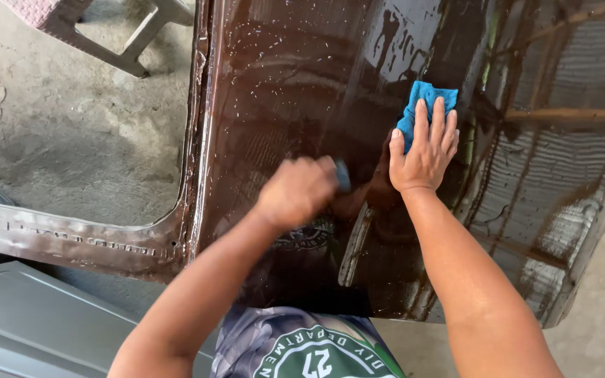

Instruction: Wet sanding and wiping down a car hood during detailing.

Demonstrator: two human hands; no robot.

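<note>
A wet, glossy dark brown car door panel (295, 84) lies flat below me, its window opening (92, 140) at the left. My right hand (425, 150) presses flat, fingers spread, on a folded blue cloth (421, 101) lying on the panel. My left hand (299, 190) is blurred and closed around a small dark grey-blue pad (343, 175) held against the panel's middle. Water streaks and droplets cover the surface around both hands.
Bare concrete floor (50, 119) shows through the window opening. The legs of a plastic chair (127, 35) stand at the top left. A grey metal panel (29, 322) lies at the lower left. My printed shirt (302, 346) is at the bottom edge.
</note>
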